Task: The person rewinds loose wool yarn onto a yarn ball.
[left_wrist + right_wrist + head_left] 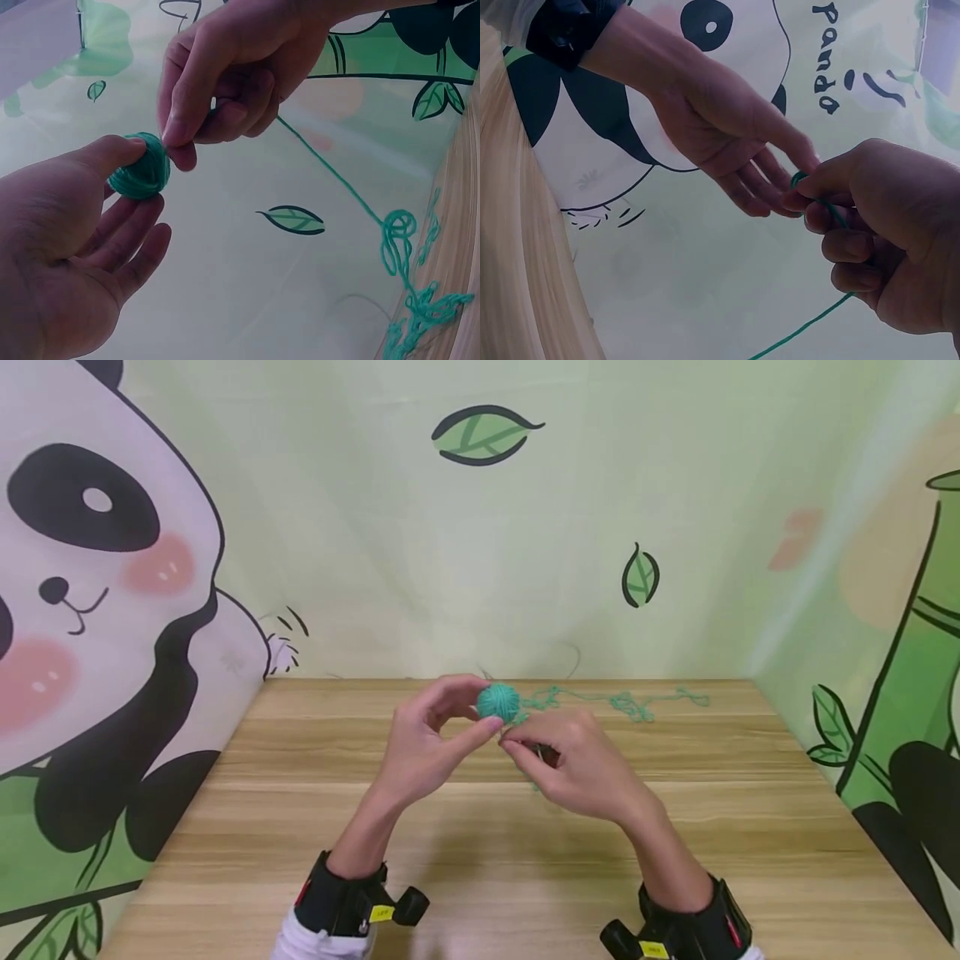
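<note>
- Left hand (427, 747) holds a turquoise ball of yarn (498, 702) between its thumb and fingertips, just below the centre of the head frame.
- Right hand (585, 768), just beside it toward the right, has its fingers curled in and pinches a yarn strand (330, 169) close to the ball.
- In the left wrist view the ball sits left of the middle, with the left thumb pressed on its top; the right hand reaches in from the upper right.
- From the right hand the strand runs down to a loose yarn tangle (420, 307) at the lower right of that view; in the right wrist view it leaves by the bottom edge.
- More turquoise yarn lies along the far edge of the wooden table (300, 835), right of centre in the head frame.
- Black wrist straps (341, 897) circle both wrists, at the bottom of the head frame.
- Behind stands a pale green backdrop (360, 568), with a panda drawing (112, 627) filling the left side.
</note>
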`<state>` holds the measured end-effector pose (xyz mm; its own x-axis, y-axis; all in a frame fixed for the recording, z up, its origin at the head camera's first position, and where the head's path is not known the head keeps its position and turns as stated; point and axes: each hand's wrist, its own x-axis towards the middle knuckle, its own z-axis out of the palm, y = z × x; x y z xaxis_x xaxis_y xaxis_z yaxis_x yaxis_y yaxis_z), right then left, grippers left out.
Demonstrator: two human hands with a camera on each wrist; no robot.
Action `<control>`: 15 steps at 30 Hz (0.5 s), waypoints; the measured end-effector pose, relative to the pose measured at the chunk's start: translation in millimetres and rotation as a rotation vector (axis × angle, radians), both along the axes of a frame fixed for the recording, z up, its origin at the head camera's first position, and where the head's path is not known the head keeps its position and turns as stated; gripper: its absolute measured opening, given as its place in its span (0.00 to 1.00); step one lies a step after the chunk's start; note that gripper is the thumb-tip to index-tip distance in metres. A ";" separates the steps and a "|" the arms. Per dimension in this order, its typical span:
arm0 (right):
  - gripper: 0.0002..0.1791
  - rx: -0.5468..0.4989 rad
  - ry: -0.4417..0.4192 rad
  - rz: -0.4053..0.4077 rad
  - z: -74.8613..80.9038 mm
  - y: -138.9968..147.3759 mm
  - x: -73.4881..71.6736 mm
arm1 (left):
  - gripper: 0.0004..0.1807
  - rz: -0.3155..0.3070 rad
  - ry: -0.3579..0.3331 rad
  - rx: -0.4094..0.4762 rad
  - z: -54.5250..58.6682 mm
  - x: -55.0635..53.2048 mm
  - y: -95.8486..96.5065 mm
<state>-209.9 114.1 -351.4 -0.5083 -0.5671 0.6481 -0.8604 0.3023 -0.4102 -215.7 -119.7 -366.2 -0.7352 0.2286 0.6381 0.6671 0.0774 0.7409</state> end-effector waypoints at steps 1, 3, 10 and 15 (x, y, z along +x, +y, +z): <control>0.10 0.001 -0.011 0.003 1.0 0.8 1.6 | 0.23 0.003 0.002 -0.003 -0.2 -0.4 0.1; 0.08 0.000 -0.034 0.005 3.7 2.8 4.9 | 0.22 0.004 0.010 -0.010 -0.2 -1.3 0.5; 0.07 -0.043 -0.081 0.017 10.6 10.4 10.9 | 0.23 -0.010 0.019 -0.041 0.6 -3.8 1.3; 0.08 -0.086 -0.096 0.034 13.4 13.9 15.2 | 0.23 -0.041 0.025 -0.062 -1.3 -2.7 1.4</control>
<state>-194.8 128.0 -337.9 -0.5521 -0.5292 0.6443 -0.8249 0.2340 -0.5146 -218.4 -118.3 -367.5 -0.7084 0.2980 0.6398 0.6889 0.0944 0.7187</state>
